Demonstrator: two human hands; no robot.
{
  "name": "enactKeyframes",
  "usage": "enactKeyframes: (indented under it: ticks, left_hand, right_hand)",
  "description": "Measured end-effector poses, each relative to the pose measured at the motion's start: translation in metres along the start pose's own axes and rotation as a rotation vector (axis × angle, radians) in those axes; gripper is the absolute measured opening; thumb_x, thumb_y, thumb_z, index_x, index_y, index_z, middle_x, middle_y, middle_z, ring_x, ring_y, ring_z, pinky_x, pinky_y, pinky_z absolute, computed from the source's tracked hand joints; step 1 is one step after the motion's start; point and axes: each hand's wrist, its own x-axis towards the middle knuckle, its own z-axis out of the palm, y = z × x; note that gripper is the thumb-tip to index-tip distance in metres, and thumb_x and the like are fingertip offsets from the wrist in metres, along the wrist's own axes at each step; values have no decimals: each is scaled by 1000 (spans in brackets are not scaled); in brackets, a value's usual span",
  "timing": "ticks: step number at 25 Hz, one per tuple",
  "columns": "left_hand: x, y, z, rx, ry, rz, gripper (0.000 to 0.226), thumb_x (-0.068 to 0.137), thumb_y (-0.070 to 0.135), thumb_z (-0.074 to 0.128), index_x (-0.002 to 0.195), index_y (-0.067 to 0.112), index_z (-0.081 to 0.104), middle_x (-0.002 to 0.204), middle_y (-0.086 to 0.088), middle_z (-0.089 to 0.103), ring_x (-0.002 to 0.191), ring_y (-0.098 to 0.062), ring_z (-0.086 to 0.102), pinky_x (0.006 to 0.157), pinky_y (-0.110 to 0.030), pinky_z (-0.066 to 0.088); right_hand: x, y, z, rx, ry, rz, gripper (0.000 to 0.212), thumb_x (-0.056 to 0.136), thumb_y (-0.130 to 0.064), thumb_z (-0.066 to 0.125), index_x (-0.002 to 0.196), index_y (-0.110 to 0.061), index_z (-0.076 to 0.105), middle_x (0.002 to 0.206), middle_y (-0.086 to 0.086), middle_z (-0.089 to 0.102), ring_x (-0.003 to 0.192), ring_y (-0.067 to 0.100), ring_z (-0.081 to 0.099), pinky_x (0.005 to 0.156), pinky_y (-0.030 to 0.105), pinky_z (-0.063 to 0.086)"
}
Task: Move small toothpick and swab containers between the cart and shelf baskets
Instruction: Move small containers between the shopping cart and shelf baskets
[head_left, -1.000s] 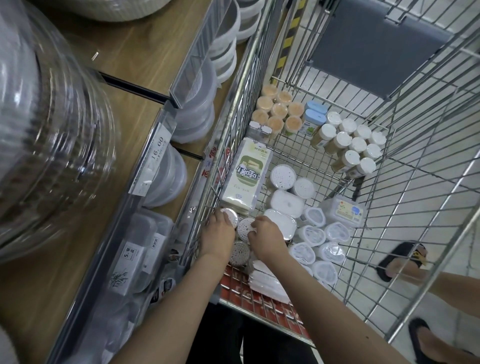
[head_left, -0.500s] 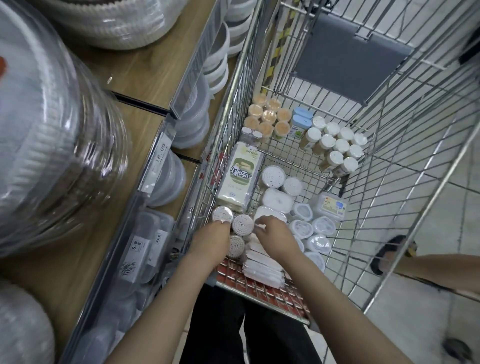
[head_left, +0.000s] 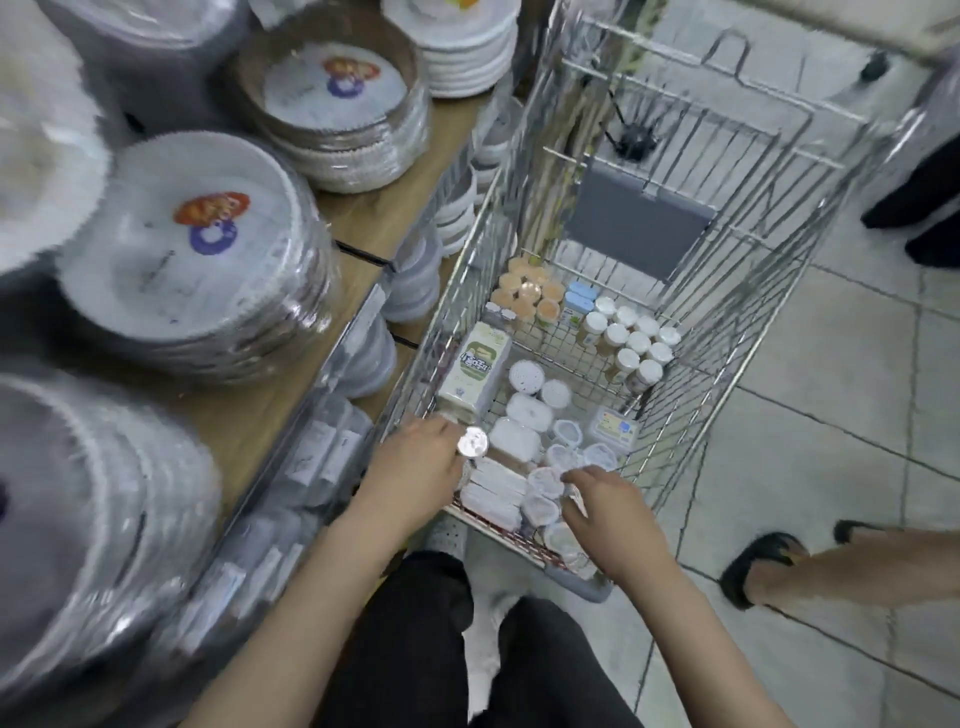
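A person stands at the near end of a wire shopping cart (head_left: 691, 415) that fills the centre and right of the frame, both bare arms reaching in from the bottom edge.

The left hand (head_left: 415, 467), at centre left, has its fingers curled round a small round container with a perforated lid (head_left: 472, 442), held just above the cart's near left corner. The right hand (head_left: 613, 519), lower centre, rests its fingers loosely curled over a cluster of small clear lidded tubs (head_left: 545, 488); whether it pinches one cannot be told through the blur.

More of the task's small containers stand farther up the cart: white-capped toothpick jars (head_left: 636, 343) at centre right, orange-lidded jars (head_left: 524, 291) above them to the left, and flat white boxes (head_left: 491, 496) between the hands.

To the left, a wooden shelf (head_left: 363, 218) carries wrapped stacks of paper plates (head_left: 202, 249). Another person's sandalled foot (head_left: 753, 566) shows at lower right.

Likely risks: the round container could slip from a one-handed hold and drop through the wire floor or onto the tiles, and the right hand could topple or scatter the light tubs packed against each other.

A green-and-white carton (head_left: 475, 369) bears bold printing, too blurred to read. The plate packs show an orange and purple logo, also illegible.
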Motion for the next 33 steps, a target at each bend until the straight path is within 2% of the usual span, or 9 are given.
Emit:
enactKeyframes:
  ticks: [6,9,11,15,19,22,27,30,33]
  left_hand:
    - [-122,51,1,-179,231,-255,37,99,28,41,135,20,47,132,1,53,122,-18,47,97,-32,40]
    - [-207,60,19,-311,338,-449,37,99,30,41,135,24,49,136,5,52,124,-14,48,94,-27,41]
    - [-265,61,31,-362,415,-600,36,99,32,43,134,26,49,136,7,53,122,-12,50,91,-24,39]
    - [-400,72,61,-456,635,-922,37,98,31,47,134,27,51,137,8,52,124,-12,50,94,-23,38]
    - [-536,100,110,-563,853,-1262,34,91,37,46,119,25,61,106,2,69,101,-19,64,84,-33,50]
    - [-635,130,153,-569,891,-1490,28,95,31,51,121,28,59,111,9,68,104,-16,63,85,-33,50]
    - [-770,171,218,-614,1006,-1717,29,94,29,55,121,21,61,116,9,65,104,-7,61,85,-25,46]
    - [-825,177,246,-690,1048,-1791,30,95,30,52,122,21,60,112,11,65,99,-3,59,81,-21,43]
    - [-856,159,252,-716,1080,-1755,29,95,29,51,122,22,60,112,12,65,98,-1,58,80,-18,42]
  right_hand:
    - [-58,-9,-24,-33,-47,-266,30,95,-27,47,120,-17,59,117,3,61,107,26,56,88,34,42]
    - [-92,-34,-22,-76,-145,-416,28,95,-25,46,119,-15,59,119,2,60,107,23,55,92,34,41]
    - [-116,-60,-14,-97,-231,-577,28,96,-25,45,121,-16,57,118,3,60,107,20,55,89,30,41]
    - [-174,-133,15,-175,-405,-907,37,95,-27,47,131,-19,51,122,3,59,111,21,55,90,32,44]
    - [-257,-215,53,-264,-538,-1188,32,96,-25,48,126,-19,54,122,2,60,112,19,56,87,27,43]
    - [-341,-266,85,-267,-597,-1360,31,96,-23,49,126,-20,56,126,2,60,117,20,54,92,27,40]
    - [-474,-324,147,-231,-702,-1575,29,95,-27,51,123,-25,58,124,-5,60,115,14,53,93,27,42]
    - [-527,-342,176,-230,-735,-1600,30,96,-31,50,125,-29,56,123,-12,57,113,5,52,89,17,40]
    - [-549,-355,197,-241,-769,-1558,28,95,-32,52,122,-33,56,119,-18,56,110,-3,50,82,2,34]
